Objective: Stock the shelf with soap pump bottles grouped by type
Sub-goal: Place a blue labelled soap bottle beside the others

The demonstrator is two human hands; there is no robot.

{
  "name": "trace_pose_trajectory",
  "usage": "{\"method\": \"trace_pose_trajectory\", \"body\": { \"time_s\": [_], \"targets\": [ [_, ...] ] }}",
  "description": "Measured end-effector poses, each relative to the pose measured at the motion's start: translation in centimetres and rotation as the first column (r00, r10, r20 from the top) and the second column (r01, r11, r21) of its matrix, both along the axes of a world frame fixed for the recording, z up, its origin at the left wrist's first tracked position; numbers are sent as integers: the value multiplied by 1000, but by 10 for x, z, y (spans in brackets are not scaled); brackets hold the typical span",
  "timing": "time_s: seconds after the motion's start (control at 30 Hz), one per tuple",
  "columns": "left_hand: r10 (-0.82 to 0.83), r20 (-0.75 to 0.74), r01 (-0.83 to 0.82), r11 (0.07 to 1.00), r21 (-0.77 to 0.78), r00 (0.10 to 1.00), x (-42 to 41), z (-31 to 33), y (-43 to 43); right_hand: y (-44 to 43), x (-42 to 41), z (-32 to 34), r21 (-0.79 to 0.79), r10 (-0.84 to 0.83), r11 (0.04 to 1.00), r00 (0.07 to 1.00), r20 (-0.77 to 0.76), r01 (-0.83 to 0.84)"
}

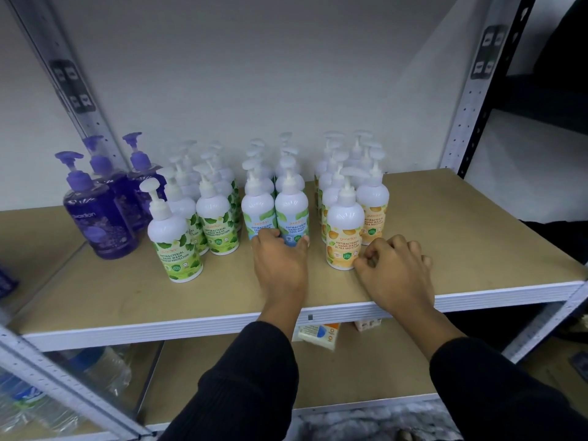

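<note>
- Fibreboard shelf (477, 237), pale brown: it carried four groups of upright pump bottles over its rear-left part. From the left edge came the purple bottles (101, 218), green-labelled bottles (218, 227), blue-labelled bottles (291, 214) and orange-labelled bottles (374, 214), each in rows running toward the rear edge.
- Left hand (280, 259): as I read it, the fingers were spread and pressed against the lower fronts of the two foremost blue-labelled bottles, with the thumb on the right-hand one. It was wrapped round neither.
- Right hand (394, 262): the fingers were curled in on themselves and held nothing. The knuckles lay just beside the base of the front orange bottle (345, 237); I could not tell whether they touched it.
- Front orange bottle: it stood alone ahead of its group toward the front edge, long axis vertical. It lay directly left of the right hand, which was the nearer hand; the left hand was busy on its other side.
- Front green bottle (176, 246): it likewise stood forward of its rows, to the left of the left hand and apart from it.
- Judgement: the step in hand seemed to be squaring the group fronts. A rearward push on the orange bottle would belong low on its body, since a high push might tip it.
- Lower shelf (222, 377): it held packets (318, 335) and wrapped bottles (95, 370).
</note>
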State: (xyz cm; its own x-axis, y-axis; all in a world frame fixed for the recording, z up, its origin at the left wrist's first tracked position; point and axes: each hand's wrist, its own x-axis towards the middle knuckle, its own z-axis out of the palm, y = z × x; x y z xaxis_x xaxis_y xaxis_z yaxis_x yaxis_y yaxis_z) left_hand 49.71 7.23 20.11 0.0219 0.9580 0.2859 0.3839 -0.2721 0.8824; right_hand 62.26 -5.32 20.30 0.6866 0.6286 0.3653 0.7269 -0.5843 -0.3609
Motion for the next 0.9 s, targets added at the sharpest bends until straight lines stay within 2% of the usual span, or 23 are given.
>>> {"method": "trace_pose_trajectory", "body": {
  "time_s": [0.9],
  "targets": [
    [-29,40,31,999,-44,999,-2,15,-9,-1,-1,3,1,1,1000,1000,-31,-1]
  ]
}}
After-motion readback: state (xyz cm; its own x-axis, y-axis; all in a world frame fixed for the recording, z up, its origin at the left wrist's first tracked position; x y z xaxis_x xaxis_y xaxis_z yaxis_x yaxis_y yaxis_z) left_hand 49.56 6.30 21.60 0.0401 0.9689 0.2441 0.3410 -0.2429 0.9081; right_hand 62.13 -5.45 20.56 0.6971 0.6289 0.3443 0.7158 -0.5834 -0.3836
